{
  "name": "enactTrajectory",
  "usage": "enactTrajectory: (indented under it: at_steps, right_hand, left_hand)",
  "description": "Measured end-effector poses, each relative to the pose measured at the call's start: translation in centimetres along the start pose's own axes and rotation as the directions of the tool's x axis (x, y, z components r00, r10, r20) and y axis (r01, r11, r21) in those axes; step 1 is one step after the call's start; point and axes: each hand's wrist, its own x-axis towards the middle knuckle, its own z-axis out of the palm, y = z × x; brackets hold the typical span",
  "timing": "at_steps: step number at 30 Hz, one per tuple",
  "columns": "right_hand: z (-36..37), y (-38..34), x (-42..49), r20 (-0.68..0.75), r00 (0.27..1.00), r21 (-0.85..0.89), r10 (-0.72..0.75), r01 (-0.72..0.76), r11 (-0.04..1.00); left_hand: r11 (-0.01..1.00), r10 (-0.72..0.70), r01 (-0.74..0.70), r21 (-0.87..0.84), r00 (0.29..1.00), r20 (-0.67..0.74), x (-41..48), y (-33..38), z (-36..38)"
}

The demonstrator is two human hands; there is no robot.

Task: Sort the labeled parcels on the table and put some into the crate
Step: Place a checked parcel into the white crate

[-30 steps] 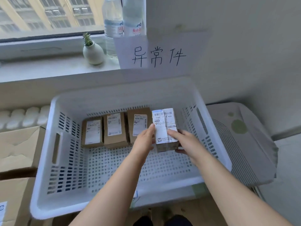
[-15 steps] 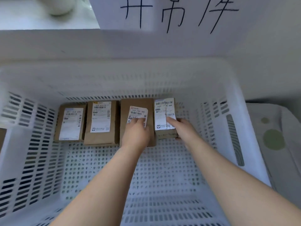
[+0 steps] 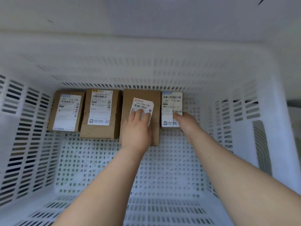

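Four brown labeled parcels lie in a row along the far wall of the white perforated crate [image 3: 146, 62]. From the left they are a flat parcel [image 3: 66, 111], a taller parcel [image 3: 100, 108], a wide parcel [image 3: 141, 95] and a small white-labeled parcel [image 3: 171, 105]. My left hand [image 3: 136, 131] lies flat on the wide parcel, fingers over its label. My right hand [image 3: 187, 123] grips the small parcel at its near right corner, thumb on top. The small parcel rests on the crate floor, pressed against the wide one.
The crate's slotted side walls [image 3: 244, 111] rise on both sides. A pale wall with a paper sign edge [image 3: 260, 0] stands behind the crate. The near half of the crate floor [image 3: 162, 176] holds only my forearms above it.
The small parcel came down from above the crate to the floor beside the wide parcel. My left hand shifted from it onto the wide parcel. The camera leaned in closer.
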Motion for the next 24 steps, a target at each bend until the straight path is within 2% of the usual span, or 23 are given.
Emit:
enactTrajectory:
  at_steps: [3, 12, 17, 24]
  right_hand:
    - [0.2, -0.4, 0.2, -0.028, 1.0, -0.036, 0.005, -0.006, 0.999]
    - [-0.3, -1.3, -2.5, -0.078, 0.996, -0.052, 0.037, -0.042, 0.998]
    - [-1.5, -3.2, -7.1, -0.082, 0.996, -0.161, -0.033, 0.019, 0.987]
    - [-1.7, -7.2, -15.6, -0.012, 0.988, -0.248, -0.153, 0.145, 0.958]
  left_hand:
    - [1.0, 0.0, 0.0, 0.011, 1.0, 0.027, -0.1, 0.1, 0.0]
    - [0.994, -0.057, 0.032, 0.105, 0.968, 0.245, -1.8, 0.6, -1.7]
    - [0.986, -0.067, 0.029, 0.162, 0.969, 0.237, -4.5, 1.0, -5.0]
    - [0.98, -0.044, 0.016, 0.197, 0.99, 0.136, -9.6, 1.9, -11.4]
